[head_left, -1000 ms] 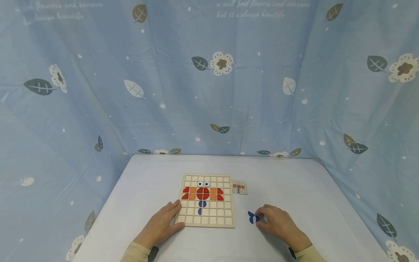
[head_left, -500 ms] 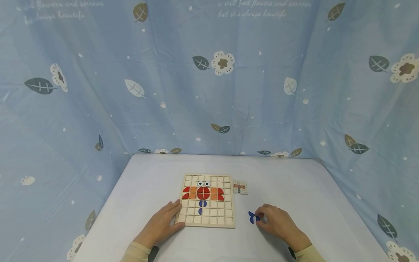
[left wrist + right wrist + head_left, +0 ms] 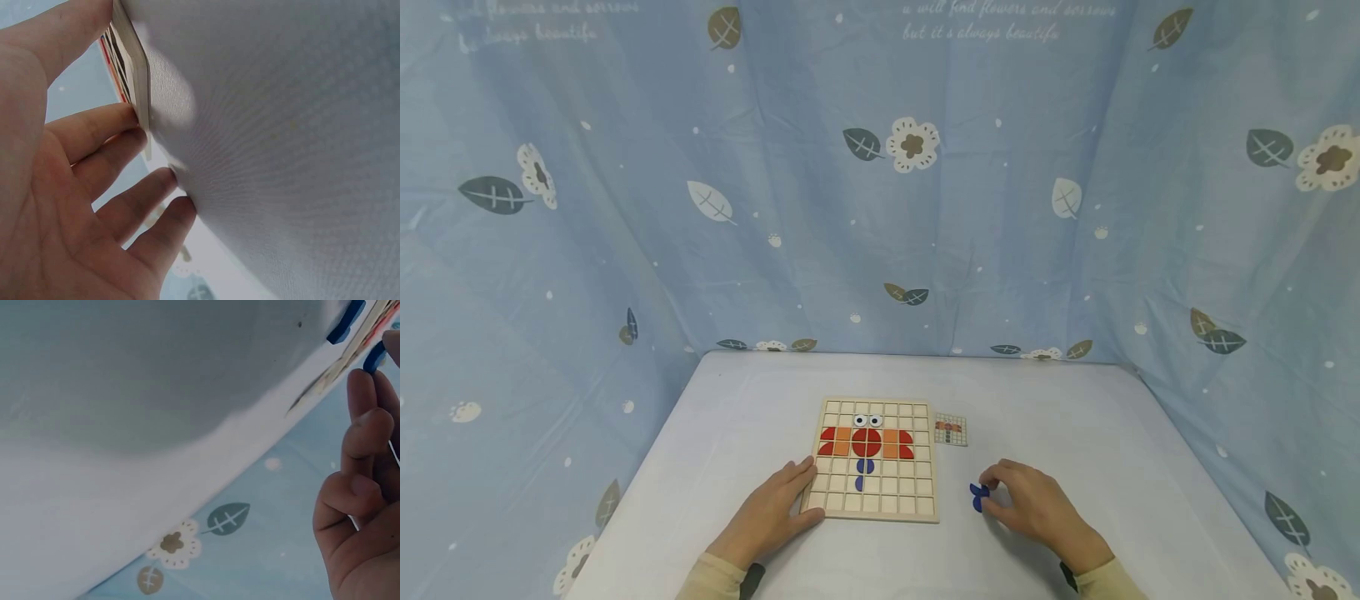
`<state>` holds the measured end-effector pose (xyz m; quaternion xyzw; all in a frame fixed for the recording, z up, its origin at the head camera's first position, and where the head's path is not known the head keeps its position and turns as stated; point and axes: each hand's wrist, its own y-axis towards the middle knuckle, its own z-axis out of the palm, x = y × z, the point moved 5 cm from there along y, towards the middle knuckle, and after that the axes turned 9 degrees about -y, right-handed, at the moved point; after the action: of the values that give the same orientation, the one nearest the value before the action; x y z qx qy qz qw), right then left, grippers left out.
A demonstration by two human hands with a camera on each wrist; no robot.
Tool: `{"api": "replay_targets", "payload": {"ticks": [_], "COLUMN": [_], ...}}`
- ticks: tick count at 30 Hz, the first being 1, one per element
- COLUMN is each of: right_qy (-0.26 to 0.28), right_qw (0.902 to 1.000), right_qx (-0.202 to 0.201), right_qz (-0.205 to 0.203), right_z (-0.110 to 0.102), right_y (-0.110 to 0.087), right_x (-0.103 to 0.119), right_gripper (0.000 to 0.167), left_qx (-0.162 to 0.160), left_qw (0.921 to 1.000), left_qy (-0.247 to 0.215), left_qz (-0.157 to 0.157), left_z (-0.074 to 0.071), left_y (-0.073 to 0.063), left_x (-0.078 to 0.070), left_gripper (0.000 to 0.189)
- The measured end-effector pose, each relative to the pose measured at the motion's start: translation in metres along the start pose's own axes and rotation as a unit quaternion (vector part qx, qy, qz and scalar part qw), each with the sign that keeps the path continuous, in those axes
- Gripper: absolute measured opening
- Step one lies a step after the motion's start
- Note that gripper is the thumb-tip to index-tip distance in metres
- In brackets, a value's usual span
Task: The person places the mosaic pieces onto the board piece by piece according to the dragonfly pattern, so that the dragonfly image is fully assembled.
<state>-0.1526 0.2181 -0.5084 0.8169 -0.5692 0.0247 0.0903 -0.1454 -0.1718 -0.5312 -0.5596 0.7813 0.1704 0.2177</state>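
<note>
A square wooden grid board [image 3: 898,505] lies on the table, with red, orange and blue pieces and two eye pieces set in its cells. My left hand [image 3: 771,508] rests at its lower left corner, thumb on the near edge, fingers along the left side; in the left wrist view those fingers [image 3: 106,128] are fairly straight. To the right of the board, my right hand [image 3: 1033,507] pinches a blue half-round piece [image 3: 374,357] between thumb and forefinger. Just beside those fingertips, loose blue half-round pieces [image 3: 977,503] lie on the table, partly overlapped by the held one.
A small pattern card [image 3: 951,430] with a similar picture lies against the board's upper right side. White cloth covers the table [image 3: 1045,408]. Blue patterned curtains [image 3: 805,250] enclose its back and sides.
My right hand has shifted slightly up and left with the blue half-round piece, closer to the loose ones. The left hand and the board stay where they were.
</note>
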Motion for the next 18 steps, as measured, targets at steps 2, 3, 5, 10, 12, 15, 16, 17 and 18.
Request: {"api": "replay_targets", "payload": {"ticks": [2, 3, 5, 10, 12, 15, 16, 17, 18], "right_qy": [0.004, 0.005, 0.007, 0.007, 0.006, 0.008, 0.01, 0.013, 0.015], "right_qw": [0.9999, 0.9998, 0.9993, 0.9965, 0.9951, 0.9941, 0.9941, 0.9943, 0.9944], "right_qx": [-0.01, -0.016, -0.028, -0.073, -0.088, -0.097, -0.097, -0.095, -0.094], "right_qz": [-0.009, -0.014, -0.022, -0.04, -0.045, -0.048, -0.047, -0.047, -0.047], "right_z": [-0.001, -0.002, -0.002, -0.003, -0.003, -0.004, -0.004, -0.004, -0.004], "right_y": [0.001, 0.001, 0.002, 0.003, 0.004, 0.006, 0.007, 0.008, 0.009], "right_x": [0.002, 0.002, 0.004, 0.009, 0.011, 0.015, 0.016, 0.018, 0.02], "right_gripper": [0.026, 0.026, 0.026, 0.025, 0.024, 0.024, 0.024, 0.024, 0.024], "left_qx": [0.0, -0.001, -0.002, -0.003, -0.002, 0.0, 0.0, 0.0, 0.0], "left_qw": [1.0, 1.0, 1.0, 1.0, 1.0, 1.0, 1.0, 1.0, 1.0], "left_qy": [-0.001, -0.001, -0.001, -0.002, -0.003, -0.002, -0.002, -0.001, -0.001], "left_qz": [0.001, 0.001, 0.002, 0.003, 0.003, 0.002, 0.002, 0.002, 0.002], "left_z": [0.0, 0.0, 0.0, 0.0, 0.0, 0.001, 0.001, 0.001, 0.001], "left_y": [0.0, 0.0, 0.0, 0.001, 0.001, 0.0, 0.0, 0.0, 0.0], "left_x": [0.0, 0.0, 0.0, 0.0, 0.0, 0.001, 0.001, 0.001, 0.001], "left_gripper": [0.075, 0.075, 0.075, 0.075, 0.075, 0.075, 0.075, 0.075, 0.075]}}
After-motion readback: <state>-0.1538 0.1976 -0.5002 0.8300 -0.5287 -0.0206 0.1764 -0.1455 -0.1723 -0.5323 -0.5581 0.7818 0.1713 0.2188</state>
